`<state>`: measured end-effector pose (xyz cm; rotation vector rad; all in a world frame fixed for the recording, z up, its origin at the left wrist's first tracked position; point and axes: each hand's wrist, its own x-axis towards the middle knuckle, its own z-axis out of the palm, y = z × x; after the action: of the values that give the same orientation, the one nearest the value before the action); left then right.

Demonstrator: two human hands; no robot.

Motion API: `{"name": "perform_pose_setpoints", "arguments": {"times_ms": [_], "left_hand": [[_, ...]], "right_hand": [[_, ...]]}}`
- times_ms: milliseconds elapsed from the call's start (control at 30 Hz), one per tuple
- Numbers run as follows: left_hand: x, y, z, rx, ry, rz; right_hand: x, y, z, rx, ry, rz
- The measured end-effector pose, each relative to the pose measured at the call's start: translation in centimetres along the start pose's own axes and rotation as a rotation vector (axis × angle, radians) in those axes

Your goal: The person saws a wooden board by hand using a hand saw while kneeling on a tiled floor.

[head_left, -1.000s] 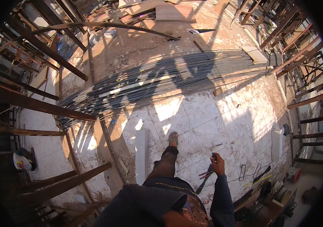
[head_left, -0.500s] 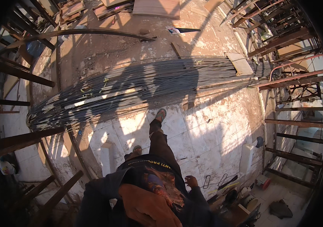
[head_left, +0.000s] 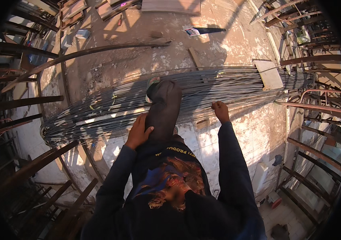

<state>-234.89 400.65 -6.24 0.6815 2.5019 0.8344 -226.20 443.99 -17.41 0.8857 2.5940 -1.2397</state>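
Note:
A long bundle of thin dark steel rods (head_left: 202, 90) lies across the floor, its rods curving round at the left end. One of my legs is raised with the knee bent, and its sandalled foot (head_left: 150, 90) is over the bundle; whether it presses on the rods I cannot tell. My left hand (head_left: 139, 132) rests against the trouser leg (head_left: 164, 108), fingers extended and thumb apart, holding nothing. Over the near edge of the rods, my right hand (head_left: 220, 111) is curled into a loose fist, with no object showing in it.
A flat board (head_left: 268, 75) lies on the rods at right. Beyond the bundle are a curved wooden pole (head_left: 98, 50), a handsaw (head_left: 206, 31) and a wood strip (head_left: 195, 58). Timber posts and beams (head_left: 318, 154) line both sides. A white block (head_left: 260, 176) stands at right.
I have moved forward to the rods, and one foot has come up over them. My left hand has gone to the leg; my right hand has swung forward and up.

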Motion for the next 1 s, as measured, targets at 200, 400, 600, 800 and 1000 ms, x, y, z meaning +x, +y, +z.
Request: {"name": "perform_pose_setpoints", "arguments": {"times_ms": [200, 400, 600, 800, 1000], "left_hand": [[17.5, -9.2, 3.7, -0.696, -0.307, -0.563], [42.0, -14.2, 1.6, -0.226, -0.565, -0.635], [51.1, -13.6, -6.5, -0.013, -0.627, -0.67], [62.9, -12.8, -11.2, 0.183, -0.799, -0.614], [73.3, -13.7, -13.6, 0.136, -0.735, -0.603]], "right_hand": [[15.5, -11.9, 0.9, 0.221, -0.158, -0.032], [33.7, -10.0, 2.0, 0.676, 0.077, 0.431], [43.6, -9.5, 1.9, 0.14, -0.008, 0.402], [55.9, -11.3, 0.7, 0.065, -0.045, 0.378], [66.6, -12.2, 0.7, 0.131, -0.033, 0.471]]}}
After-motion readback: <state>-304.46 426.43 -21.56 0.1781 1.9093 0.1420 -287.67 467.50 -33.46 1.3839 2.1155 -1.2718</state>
